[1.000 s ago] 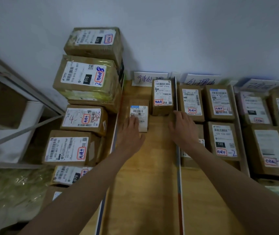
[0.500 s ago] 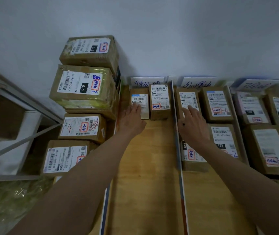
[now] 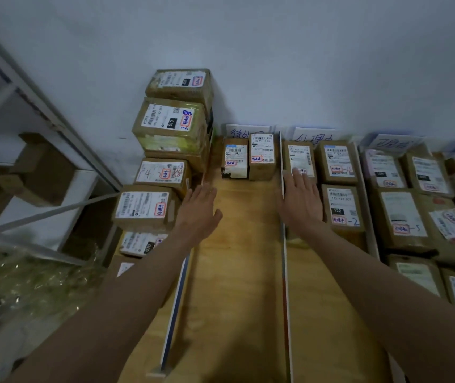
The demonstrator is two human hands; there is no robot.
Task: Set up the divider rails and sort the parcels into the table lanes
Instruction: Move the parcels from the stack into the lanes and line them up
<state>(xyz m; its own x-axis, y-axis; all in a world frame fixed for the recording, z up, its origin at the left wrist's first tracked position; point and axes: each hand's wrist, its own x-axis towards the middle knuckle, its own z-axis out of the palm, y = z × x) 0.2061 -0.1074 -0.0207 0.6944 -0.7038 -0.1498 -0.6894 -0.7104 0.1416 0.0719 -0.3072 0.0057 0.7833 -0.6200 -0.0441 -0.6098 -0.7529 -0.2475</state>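
A wooden table (image 3: 237,272) is split into lanes by thin upright divider rails: a left rail (image 3: 175,305) and a middle rail (image 3: 284,250). Two small parcels stand side by side at the far end of the left lane, a short one (image 3: 235,158) and a taller one (image 3: 262,157). My left hand (image 3: 200,208) hovers flat and empty over the lane's left edge. My right hand (image 3: 301,200) lies flat in the second lane, its fingertips on a labelled parcel (image 3: 299,158) just right of the middle rail.
Stacked parcels (image 3: 171,128) rise left of the table against the wall. More labelled parcels (image 3: 342,205) fill the lanes to the right. Handwritten paper signs (image 3: 248,131) lean on the wall behind the lanes. A metal shelf frame (image 3: 41,106) stands at the left.
My left hand pushed the short parcel to the lane's far end, then let go and drew back. My right hand moved from the middle rail onto the parcel in the second lane.
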